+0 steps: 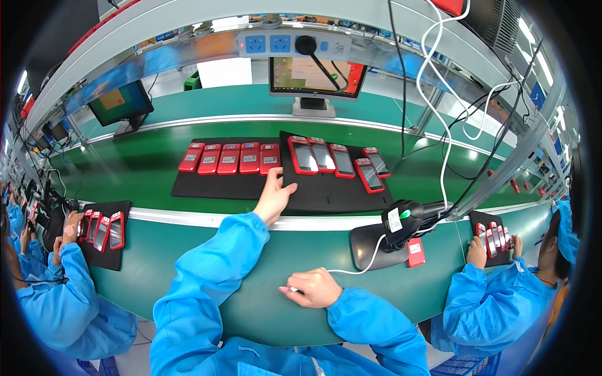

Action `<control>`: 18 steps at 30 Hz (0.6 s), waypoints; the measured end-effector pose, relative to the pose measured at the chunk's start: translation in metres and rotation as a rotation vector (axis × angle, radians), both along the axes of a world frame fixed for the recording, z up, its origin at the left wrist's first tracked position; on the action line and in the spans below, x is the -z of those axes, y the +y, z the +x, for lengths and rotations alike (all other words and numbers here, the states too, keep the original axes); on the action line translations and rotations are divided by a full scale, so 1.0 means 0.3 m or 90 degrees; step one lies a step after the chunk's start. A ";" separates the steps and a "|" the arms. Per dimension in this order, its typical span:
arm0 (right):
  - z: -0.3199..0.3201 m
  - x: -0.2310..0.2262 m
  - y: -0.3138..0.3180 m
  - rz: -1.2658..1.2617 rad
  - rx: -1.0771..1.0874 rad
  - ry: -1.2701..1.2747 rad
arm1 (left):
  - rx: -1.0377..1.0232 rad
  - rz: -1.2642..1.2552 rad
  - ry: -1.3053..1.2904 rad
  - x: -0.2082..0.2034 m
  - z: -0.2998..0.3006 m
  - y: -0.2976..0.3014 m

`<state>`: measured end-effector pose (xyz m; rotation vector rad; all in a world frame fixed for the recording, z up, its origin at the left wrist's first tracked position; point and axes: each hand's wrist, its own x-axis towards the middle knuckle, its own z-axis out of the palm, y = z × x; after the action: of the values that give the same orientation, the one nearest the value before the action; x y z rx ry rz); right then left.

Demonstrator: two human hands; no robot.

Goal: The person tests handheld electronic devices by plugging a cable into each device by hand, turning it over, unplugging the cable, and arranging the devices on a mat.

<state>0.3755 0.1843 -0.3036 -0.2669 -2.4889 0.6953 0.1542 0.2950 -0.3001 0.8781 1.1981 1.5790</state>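
My left hand (273,198) reaches over the black mat (216,186), thumb and fingers apart. Its fingertips are at the lower edge of the rightmost red handheld device (269,158) in a row lying back side up; whether they touch it I cannot tell. My right hand (315,288) is closed over the green bench, holding a white cable (362,267) whose pale tip shows between thumb and finger. That cable runs toward the black barcode scanner (401,220). On the overlapping right-hand mat lie several red handheld devices (343,161), screens up.
A red device (416,252) lies beside the scanner's black base (364,247). Monitors (318,78) stand beyond the green belt (251,130). Cables (433,88) hang at the right. Co-workers in blue sleeves (75,294) handle red devices on mats at both sides.
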 end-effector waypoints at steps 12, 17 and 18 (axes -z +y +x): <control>0.018 -0.010 0.014 -0.048 0.115 0.059 | -0.082 -0.014 -0.059 0.013 -0.206 -0.637; 0.038 -0.006 0.025 -0.087 0.238 0.083 | -0.096 -0.002 -0.051 -0.009 -0.255 -0.812; 0.041 -0.010 0.028 -0.090 0.260 0.090 | -0.105 -0.002 -0.051 -0.023 -0.262 -0.841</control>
<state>0.3880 0.1927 -0.3007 -0.7278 -2.1600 0.6886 0.0757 0.0428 -0.2931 0.7225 1.2409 1.7266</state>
